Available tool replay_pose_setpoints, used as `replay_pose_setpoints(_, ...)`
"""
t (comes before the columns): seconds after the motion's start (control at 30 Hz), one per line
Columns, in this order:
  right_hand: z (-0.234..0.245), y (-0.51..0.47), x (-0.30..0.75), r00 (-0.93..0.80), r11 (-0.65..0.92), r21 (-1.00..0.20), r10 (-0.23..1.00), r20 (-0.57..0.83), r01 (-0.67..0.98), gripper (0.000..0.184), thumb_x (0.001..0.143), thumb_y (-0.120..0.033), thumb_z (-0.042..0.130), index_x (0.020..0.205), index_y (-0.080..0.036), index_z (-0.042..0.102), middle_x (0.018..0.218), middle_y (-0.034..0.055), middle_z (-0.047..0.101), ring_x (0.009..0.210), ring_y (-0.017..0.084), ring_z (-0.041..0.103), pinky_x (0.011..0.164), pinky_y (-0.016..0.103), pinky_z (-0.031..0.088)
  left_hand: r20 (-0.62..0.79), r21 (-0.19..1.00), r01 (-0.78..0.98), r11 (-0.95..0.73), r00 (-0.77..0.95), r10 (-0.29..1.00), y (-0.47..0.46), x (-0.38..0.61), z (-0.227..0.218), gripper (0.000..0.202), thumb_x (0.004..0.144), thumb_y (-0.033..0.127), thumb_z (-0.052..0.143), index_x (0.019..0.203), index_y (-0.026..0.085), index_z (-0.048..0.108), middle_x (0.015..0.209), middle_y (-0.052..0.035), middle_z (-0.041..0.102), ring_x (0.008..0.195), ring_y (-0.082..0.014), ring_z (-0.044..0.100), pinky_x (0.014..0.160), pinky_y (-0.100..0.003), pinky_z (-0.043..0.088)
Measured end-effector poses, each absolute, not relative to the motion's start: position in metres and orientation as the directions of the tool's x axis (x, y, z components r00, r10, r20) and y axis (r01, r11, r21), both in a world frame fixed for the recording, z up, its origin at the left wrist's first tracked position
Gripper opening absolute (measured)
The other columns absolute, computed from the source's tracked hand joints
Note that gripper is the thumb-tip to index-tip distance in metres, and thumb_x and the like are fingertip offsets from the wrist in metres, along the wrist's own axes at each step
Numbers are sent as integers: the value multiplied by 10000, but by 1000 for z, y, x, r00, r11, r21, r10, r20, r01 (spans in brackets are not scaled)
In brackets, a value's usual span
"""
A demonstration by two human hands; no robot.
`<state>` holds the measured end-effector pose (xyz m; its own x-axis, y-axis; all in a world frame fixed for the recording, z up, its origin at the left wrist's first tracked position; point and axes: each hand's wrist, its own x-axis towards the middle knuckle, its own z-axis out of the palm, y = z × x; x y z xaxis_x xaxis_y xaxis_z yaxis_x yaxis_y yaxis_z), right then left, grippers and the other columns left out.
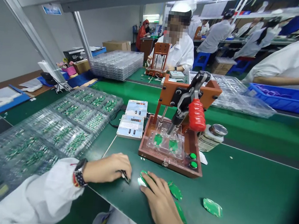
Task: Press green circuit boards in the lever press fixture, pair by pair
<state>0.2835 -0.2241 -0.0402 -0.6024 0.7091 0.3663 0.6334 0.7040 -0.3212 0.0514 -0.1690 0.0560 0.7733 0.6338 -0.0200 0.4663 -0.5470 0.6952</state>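
My left hand is closed, fingertips pinching a small thin piece with a dark face and a pale edge. Most of that piece is hidden, so its kind cannot be told. Just to the right, my right hand has thumb and fingers on a green circuit board with a shiny pale patch, low over the table. More green boards lie beside this hand, one by the knuckles and another partly under the wrist. A separate green board lies farther right.
Ahead stands a brown press fixture with a red-handled toggle clamp and two green boards in its clear plate. Two counter boxes and a white bottle flank it. Clear trays of boards fill the left. A co-worker sits opposite.
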Motion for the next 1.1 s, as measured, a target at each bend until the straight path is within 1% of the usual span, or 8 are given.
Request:
replay_pose_setpoints(0.2,-35,-220,316,-599,700,-395,714,363,595,246,837,-7,399,779,-193,549,1161,80,591,1015,227,566,768,363,532,57,618,414,-669,824,563,-169,88,21,340,720,-57,490,741,233,666,1099,-3,673,1117,-192,525,1010,-367,367)
replay_pose_setpoints(0.33,-23,-220,331,-545,632,-476,772,326,611,285,855,-5,367,877,-213,560,1115,74,579,1040,207,554,826,364,537,63,554,458,-696,810,583,-168,88,11,451,779,-53,449,1028,247,676,1357,-59,511,1246,-222,436,1024,-395,368)
replay_pose_setpoints(0.5,-19,-224,334,-517,570,-495,817,256,655,324,837,14,361,919,-224,567,1177,71,549,1068,212,546,857,397,528,5,576,583,-574,699,715,-179,71,21,536,879,12,385,1320,298,492,1406,-67,456,1283,-226,409,1046,-447,361)
replay_pose_setpoints(0.6,-6,-220,334,-514,600,-458,800,310,656,304,852,4,372,920,-216,570,1163,76,566,1078,223,548,861,416,520,-22,609,628,-485,625,780,-194,71,15,531,921,172,499,1414,314,363,1460,-71,393,1335,-245,350,1080,-474,336)
replay_pose_setpoints(0.73,44,-199,338,-360,697,-377,668,651,610,307,882,-77,486,1155,-214,519,1172,103,565,1116,224,542,913,412,503,-4,607,654,-452,572,821,-211,83,-6,688,868,274,635,1452,346,278,1460,-74,389,1330,-287,347,1061,-509,352)
replay_pose_setpoints(0.87,105,-162,332,-249,820,-199,379,891,537,420,946,-302,466,1350,-250,363,1340,104,447,1250,261,461,988,502,455,31,638,647,-418,521,853,-213,87,-16,688,840,271,671,1430,336,324,1364,-91,458,1267,-303,404,1031,-508,374)
replay_pose_setpoints(0.97,131,-133,317,-329,849,-53,260,908,526,390,982,-460,347,1285,-231,438,1326,80,463,1311,266,407,1041,525,407,26,670,628,-396,513,858,-209,86,-15,722,794,265,723,1409,334,352,1320,-91,471,1230,-300,426,1014,-494,385)
replay_pose_setpoints(1.1,141,-112,302,-319,822,-32,256,912,568,394,1019,-396,267,1012,-195,606,1110,20,601,1180,212,549,975,461,471,36,682,623,-382,494,869,-209,85,-17,676,821,222,692,1398,344,363,1291,-74,489,1213,-276,438,1004,-465,392)
